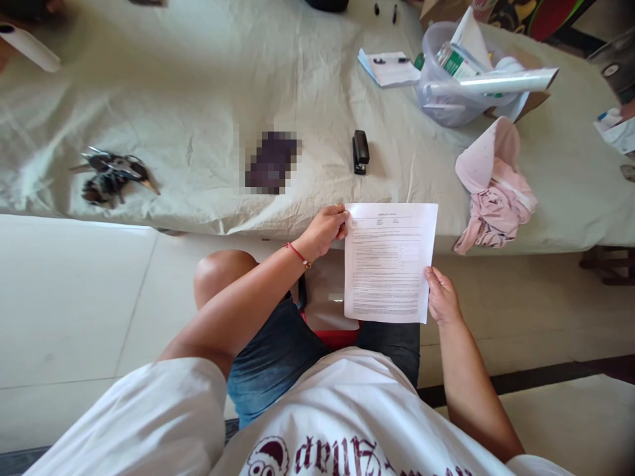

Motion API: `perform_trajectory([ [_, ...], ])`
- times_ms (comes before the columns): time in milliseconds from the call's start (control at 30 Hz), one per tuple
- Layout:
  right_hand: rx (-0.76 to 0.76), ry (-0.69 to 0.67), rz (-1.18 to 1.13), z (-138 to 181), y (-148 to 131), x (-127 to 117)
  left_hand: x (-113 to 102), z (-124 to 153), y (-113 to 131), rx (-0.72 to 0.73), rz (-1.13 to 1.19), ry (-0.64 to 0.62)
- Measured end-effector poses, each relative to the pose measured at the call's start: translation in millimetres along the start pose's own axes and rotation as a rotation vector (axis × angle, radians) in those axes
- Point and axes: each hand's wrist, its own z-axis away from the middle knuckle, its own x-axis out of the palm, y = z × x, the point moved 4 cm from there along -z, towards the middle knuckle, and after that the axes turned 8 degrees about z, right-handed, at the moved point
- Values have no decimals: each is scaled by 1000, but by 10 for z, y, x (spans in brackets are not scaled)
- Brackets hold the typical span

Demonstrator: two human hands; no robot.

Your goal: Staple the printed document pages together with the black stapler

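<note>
A printed sheet of paper (pixel 389 264) is held up over my lap, its text facing me. My left hand (pixel 325 231) pinches its upper left edge, and a red bracelet is on that wrist. On the lower right edge, my right hand (pixel 441 294) grips the same paper between thumb and fingers. Whether it is one sheet or several, I cannot tell. Just beyond the paper, a black stapler (pixel 360 152) lies on the covered table (pixel 198 99). To its left is a dark rectangular item (pixel 271 163), blurred into blocks.
A clear plastic basin (pixel 446 109) filled with bottles and a roll stands at the back right. Pink cloth (pixel 496 198) lies near the table edge. Keys (pixel 116 168) rest at the left. A paper pad (pixel 389 69) bears dark pens.
</note>
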Motion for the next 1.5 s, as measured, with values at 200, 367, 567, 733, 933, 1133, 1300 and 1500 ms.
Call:
perform_trajectory([
  [200,-36,32,50,-19,47,-17,49,26,-21,49,-45,-23],
  [367,-35,33,94,-58,58,-34,9,19,22,68,-139,62],
  [567,29,19,70,-147,112,-26,4,10,80,13,13,-11],
  [733,44,7,62,-223,72,6,24,39,133,17,-49,9],
  [933,8,34,72,-406,-123,-27,-55,-7,189,22,-70,122],
  [1133,22,75,62,-591,-256,-42,-75,-94,193,-10,-58,196],
  [1300,51,107,52,-716,-343,-66,31,-166,279,-11,-131,216],
  [1500,94,98,44,-858,-411,-71,116,-442,336,-29,-207,249],
])
